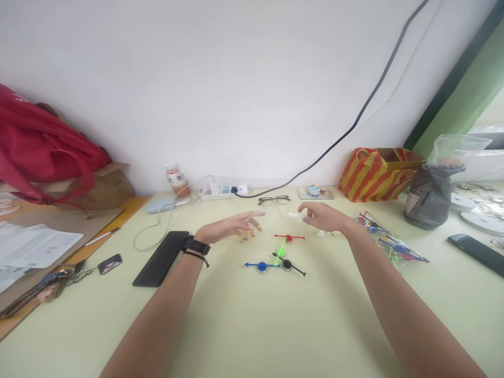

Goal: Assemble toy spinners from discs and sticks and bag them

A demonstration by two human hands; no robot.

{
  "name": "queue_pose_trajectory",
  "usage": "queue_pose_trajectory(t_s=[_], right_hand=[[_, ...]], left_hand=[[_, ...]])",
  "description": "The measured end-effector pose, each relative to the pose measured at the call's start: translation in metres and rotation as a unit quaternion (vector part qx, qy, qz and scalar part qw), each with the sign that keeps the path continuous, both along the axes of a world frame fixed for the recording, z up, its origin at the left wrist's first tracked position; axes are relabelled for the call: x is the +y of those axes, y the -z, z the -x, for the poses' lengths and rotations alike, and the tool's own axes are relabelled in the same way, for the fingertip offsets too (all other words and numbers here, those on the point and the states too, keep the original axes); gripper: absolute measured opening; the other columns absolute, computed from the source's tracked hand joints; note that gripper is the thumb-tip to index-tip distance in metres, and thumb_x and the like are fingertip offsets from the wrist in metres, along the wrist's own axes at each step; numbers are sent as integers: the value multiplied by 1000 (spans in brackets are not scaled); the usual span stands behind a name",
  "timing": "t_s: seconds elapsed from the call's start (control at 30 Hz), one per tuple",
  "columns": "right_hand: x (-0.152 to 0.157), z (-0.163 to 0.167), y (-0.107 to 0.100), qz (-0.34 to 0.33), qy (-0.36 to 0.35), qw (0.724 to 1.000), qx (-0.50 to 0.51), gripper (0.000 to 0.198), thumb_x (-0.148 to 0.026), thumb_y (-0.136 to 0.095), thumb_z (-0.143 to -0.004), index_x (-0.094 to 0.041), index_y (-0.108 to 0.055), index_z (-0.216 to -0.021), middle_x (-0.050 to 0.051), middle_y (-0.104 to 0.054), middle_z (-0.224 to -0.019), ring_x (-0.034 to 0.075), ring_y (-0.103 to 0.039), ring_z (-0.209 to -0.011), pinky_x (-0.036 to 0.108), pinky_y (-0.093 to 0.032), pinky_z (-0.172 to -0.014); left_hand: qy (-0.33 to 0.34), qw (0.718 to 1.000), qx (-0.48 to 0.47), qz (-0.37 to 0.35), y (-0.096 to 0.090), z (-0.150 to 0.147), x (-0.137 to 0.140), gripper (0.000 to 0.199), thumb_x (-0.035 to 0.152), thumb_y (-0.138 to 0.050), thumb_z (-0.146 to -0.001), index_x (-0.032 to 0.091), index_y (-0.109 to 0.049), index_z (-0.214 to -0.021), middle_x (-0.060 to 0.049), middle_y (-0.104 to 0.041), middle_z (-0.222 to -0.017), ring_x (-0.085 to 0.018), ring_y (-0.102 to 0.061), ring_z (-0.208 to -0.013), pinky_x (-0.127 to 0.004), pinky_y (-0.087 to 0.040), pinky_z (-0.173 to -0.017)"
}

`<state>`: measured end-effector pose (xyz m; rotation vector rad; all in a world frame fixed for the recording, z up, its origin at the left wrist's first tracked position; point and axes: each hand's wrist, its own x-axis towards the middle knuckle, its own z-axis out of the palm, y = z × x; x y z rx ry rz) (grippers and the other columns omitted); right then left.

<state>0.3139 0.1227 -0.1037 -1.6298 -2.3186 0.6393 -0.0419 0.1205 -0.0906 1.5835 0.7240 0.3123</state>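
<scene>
My left hand [232, 227] has its fingers curled round a yellow arrow-shaped spinner [255, 228], partly hidden by the fingers. Opposite it, my right hand [322, 215] pinches a small white piece [295, 214], too small and blurred to name. Between and below the hands lie spinners with arrow pointers on clear round bases: a red spinner [289, 238], a green spinner [280, 252], a blue spinner [262, 267] and a black spinner [287, 264]. The green, blue and black ones touch or overlap. Under my right wrist, small yellow pieces [334, 233] lie in clear plastic.
Clear bags of coloured spinners [403, 249] lie right of my right forearm. Eyeglasses [274, 200], a power strip [224, 192] and a bottle [178, 181] stand along the wall. A black phone [159, 260] lies by my left wrist; a striped bag [378, 173] stands at back right.
</scene>
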Motion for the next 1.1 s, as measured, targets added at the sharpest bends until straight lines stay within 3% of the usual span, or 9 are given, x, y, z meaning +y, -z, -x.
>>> queue_pose_trajectory(t_s=[0.1,0.27,0.4,0.5,0.63,0.7,0.83,1.1], right_hand=[[-4,-2,-5,-2,6,999,49,33,-42,-55,-98,-25,-61,-126,3,-69,-91,19,-64,-76,28,-48,-64],[-7,6,-13,2,-10,987,161,39,-55,-48,-101,-22,-67,-107,3,-67,-85,17,-64,-66,28,-50,-61],[-8,13,-22,-111,32,970,214,49,-62,-49,-99,-20,-73,-97,9,-68,-95,19,-64,-74,31,-53,-65],[-11,16,-30,-173,63,948,260,44,-60,-55,-97,-20,-74,-97,6,-66,-83,20,-63,-75,34,-55,-70],[-17,23,-40,-134,73,895,418,39,-56,-70,-91,-22,-69,-111,2,-70,-78,18,-68,-70,37,-61,-75],[-21,30,-45,-101,70,885,449,39,-56,-70,-91,-21,-70,-108,4,-73,-81,20,-72,-74,40,-64,-79],[-30,46,-51,-63,41,900,430,37,-54,-67,-95,-20,-74,-108,6,-75,-84,21,-75,-81,41,-65,-84],[-38,61,-57,-117,43,931,343,33,-48,-71,-90,-19,-81,-101,7,-77,-82,19,-71,-68,34,-62,-69]], left_hand=[[0,1000,0,-1,-1,0,0,62,39,-60,-98,31,-45,-157,-12,-63,-133,-24,-60,-107,-36,-48,-92],[0,1000,3,-4,-2,-2,-1,61,39,-60,-98,32,-45,-157,-12,-63,-133,-24,-60,-111,-36,-48,-93],[3,1000,1,-9,-2,-4,-2,61,39,-60,-98,31,-45,-157,-12,-62,-134,-25,-59,-112,-36,-47,-95],[13,1000,-9,-10,-2,-7,-3,60,39,-59,-98,30,-46,-157,-13,-62,-135,-25,-58,-113,-37,-47,-95],[34,999,-36,-1,-5,-12,-6,61,39,-58,-98,29,-44,-157,-14,-60,-136,-25,-59,-111,-38,-48,-95],[39,998,-42,0,-7,-16,-8,62,39,-59,-98,28,-44,-157,-15,-60,-136,-25,-58,-111,-39,-47,-95],[44,998,-53,1,-12,-21,-12,63,40,-59,-97,28,-43,-158,-14,-61,-133,-25,-58,-111,-38,-47,-95],[48,997,-60,-4,-16,-23,-14,66,42,-58,-97,30,-40,-160,-13,-59,-135,-24,-59,-108,-38,-47,-95]])
